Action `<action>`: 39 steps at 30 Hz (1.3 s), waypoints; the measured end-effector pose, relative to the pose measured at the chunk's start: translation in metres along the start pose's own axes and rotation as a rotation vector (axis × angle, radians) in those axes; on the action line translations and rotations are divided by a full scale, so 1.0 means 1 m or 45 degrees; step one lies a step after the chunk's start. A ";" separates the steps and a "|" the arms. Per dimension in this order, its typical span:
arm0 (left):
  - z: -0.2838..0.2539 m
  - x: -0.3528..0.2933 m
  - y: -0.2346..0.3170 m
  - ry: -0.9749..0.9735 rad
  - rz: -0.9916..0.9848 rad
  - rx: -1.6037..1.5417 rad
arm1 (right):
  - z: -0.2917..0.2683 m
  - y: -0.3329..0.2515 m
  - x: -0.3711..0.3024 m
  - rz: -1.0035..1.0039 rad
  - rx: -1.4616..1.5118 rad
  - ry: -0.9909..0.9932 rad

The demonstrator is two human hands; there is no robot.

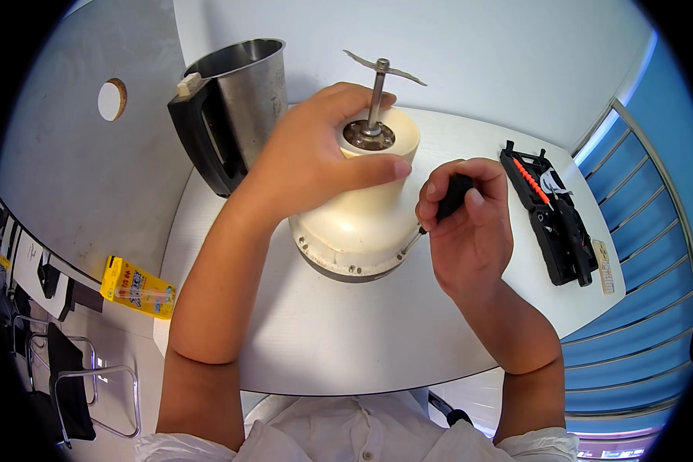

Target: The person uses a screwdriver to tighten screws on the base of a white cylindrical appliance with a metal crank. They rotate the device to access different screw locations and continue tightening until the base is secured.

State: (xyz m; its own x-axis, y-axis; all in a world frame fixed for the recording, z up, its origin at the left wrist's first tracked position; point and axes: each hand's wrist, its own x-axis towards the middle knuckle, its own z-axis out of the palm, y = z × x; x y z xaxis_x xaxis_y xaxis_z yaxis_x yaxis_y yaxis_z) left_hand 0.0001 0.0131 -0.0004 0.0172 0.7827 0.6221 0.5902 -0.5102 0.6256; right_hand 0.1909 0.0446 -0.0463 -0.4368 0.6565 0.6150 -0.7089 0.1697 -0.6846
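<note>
On the white table stands the cream-coloured head of a soy milk maker, upside down. A thin metal shaft rises from it, with a bent blade across the top. My left hand is wrapped round its narrow neck, thumb in front and fingers behind. Between the fingers of my right hand is a screwdriver with a black handle. Its thin tip slants down to the lower right rim of the head, by a small screw. More screws sit along the near rim.
A steel jug with a black handle stands behind my left arm. To the right lies an unfolded black tool case with an orange-red bit holder, beside a small strip. A yellow packet is at the left edge. Metal railings flank the table.
</note>
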 end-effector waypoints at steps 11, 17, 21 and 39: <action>0.000 0.000 0.001 -0.009 -0.049 0.014 | 0.000 0.003 -0.002 -0.052 -0.094 -0.040; 0.000 0.000 0.004 -0.007 -0.008 0.026 | 0.002 0.007 0.000 -0.093 -0.097 0.000; -0.002 0.000 0.007 -0.071 -0.041 0.015 | -0.002 0.007 0.002 -0.061 -0.067 -0.098; -0.003 0.000 0.006 -0.106 -0.003 -0.002 | -0.010 0.012 0.005 0.007 0.151 -0.017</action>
State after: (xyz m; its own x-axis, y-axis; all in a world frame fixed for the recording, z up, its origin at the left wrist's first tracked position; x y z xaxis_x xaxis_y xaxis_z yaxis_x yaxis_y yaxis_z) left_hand 0.0012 0.0086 0.0045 0.0830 0.8107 0.5795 0.5889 -0.5090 0.6278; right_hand 0.1859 0.0575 -0.0555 -0.4478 0.6471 0.6170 -0.7664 0.0776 -0.6376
